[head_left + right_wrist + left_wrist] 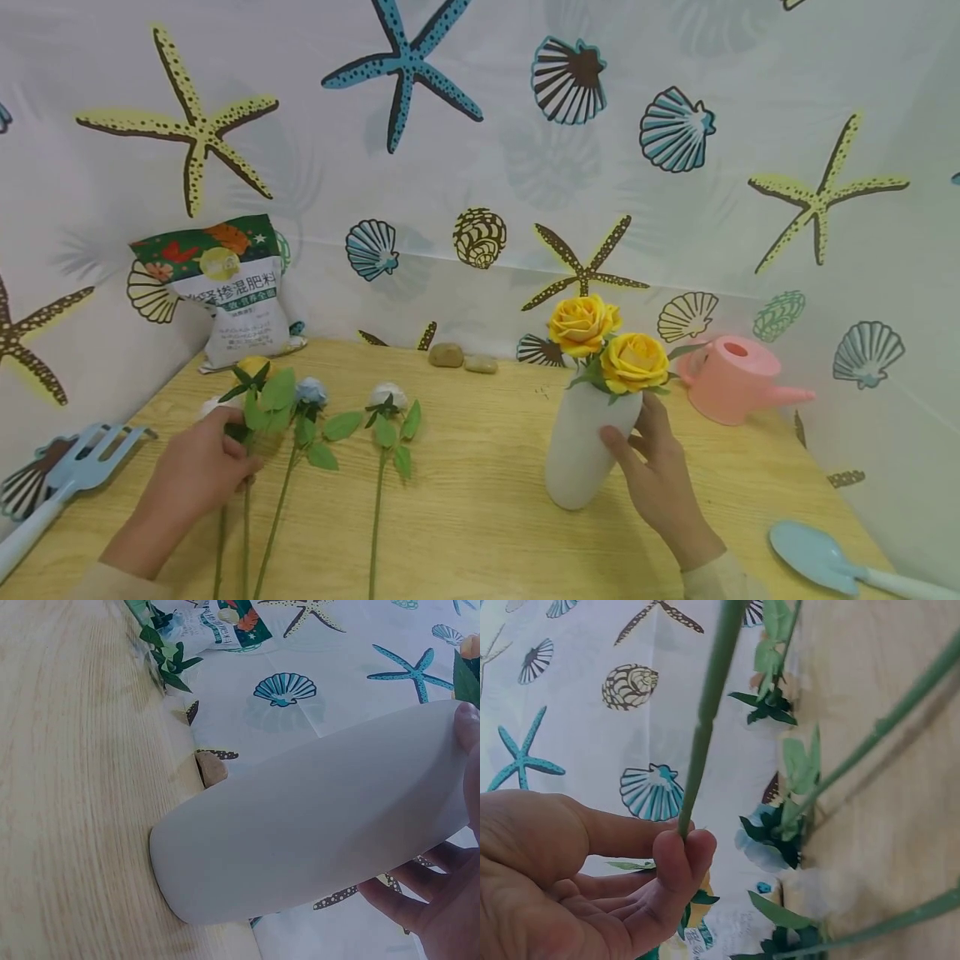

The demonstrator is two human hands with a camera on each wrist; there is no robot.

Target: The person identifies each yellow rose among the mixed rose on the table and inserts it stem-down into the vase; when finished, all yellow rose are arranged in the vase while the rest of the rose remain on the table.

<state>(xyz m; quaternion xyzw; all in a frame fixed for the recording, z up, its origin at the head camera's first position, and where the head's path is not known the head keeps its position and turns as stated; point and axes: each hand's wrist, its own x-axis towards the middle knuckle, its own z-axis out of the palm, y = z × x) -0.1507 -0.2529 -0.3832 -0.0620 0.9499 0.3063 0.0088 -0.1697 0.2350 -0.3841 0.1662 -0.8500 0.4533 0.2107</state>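
Observation:
My left hand (197,471) pinches the green stem (707,727) of a yellow rose (253,365) between thumb and fingers, just below its leaves. Partly behind this hand a white rose (217,406) shows. A blue rose (311,392) and another white rose (387,395) lie to the right, stems toward me. On the right side, my right hand (663,475) grips a white vase (581,454) near its top. The vase leans a little to the right, its base at the table. Two yellow roses (634,362) stand in its mouth.
A pink watering can (731,379) stands behind the right hand, with a light blue trowel (813,550) at front right. At left are a blue hand fork (90,467) and a fertilizer bag (247,308). Stones (446,355) sit at the wooden table's back edge.

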